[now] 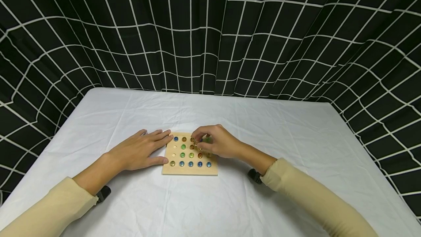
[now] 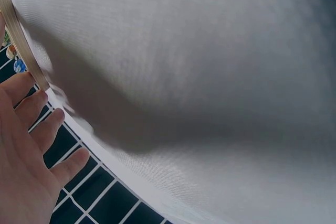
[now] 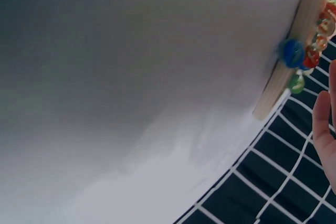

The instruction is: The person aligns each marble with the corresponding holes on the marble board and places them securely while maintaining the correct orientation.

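A square wooden board (image 1: 189, 171) lies on the table, set with rows of glass marbles in blue, green and amber. Two bare hollows show near its left side. My left hand (image 1: 139, 150) rests along the board's left edge, fingers straight and thumb at the lower left side. Over the upper right part of the board, my right hand (image 1: 221, 141) pinches an amber-looking marble (image 1: 196, 143) between thumb and fingertips. That hand hides some of the marbles beneath it. In the right wrist view, a blue marble (image 3: 292, 53) stands near the board's edge.
A white cloth (image 1: 210, 207) with creases covers the table. Behind it and to both sides hangs a black curtain (image 1: 204, 39) with a white grid. Each wrist carries a small dark device, one by the left sleeve (image 1: 103, 194) and one by the right sleeve (image 1: 286, 178).
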`<act>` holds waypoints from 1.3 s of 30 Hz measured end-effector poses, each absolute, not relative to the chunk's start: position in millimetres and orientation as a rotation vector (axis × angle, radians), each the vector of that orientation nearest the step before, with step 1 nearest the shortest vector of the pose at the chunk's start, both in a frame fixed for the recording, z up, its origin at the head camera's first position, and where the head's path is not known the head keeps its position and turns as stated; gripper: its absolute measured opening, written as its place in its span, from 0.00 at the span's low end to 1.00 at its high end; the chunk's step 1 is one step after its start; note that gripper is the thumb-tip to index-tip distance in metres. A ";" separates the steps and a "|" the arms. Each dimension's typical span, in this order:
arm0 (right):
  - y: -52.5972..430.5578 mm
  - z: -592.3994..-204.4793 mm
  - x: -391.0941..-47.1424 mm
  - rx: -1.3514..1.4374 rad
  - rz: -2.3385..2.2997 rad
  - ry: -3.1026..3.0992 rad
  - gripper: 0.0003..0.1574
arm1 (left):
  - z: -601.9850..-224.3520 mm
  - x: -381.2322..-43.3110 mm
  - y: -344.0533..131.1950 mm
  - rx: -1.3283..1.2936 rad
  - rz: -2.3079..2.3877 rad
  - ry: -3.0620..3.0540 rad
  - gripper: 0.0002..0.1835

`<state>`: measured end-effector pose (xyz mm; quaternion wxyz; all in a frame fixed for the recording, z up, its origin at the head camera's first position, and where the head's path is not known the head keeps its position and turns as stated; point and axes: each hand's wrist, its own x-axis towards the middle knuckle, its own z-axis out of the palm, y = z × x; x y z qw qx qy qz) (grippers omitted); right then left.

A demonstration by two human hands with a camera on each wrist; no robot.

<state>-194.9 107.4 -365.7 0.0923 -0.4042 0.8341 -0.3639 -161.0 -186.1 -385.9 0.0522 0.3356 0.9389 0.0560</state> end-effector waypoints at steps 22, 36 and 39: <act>55.4 -365.8 -192.4 -1.277 -0.955 2.420 0.16 | -384.8 -160.4 -187.0 1.019 0.164 2.851 0.43; 44.9 -366.8 -189.4 -1.328 -0.662 2.518 0.15 | -385.0 -160.6 -187.9 1.034 0.162 2.848 0.44; 44.3 -367.6 -189.3 -1.342 -0.654 2.518 0.15 | -384.8 -160.4 -187.6 1.030 0.165 2.845 0.44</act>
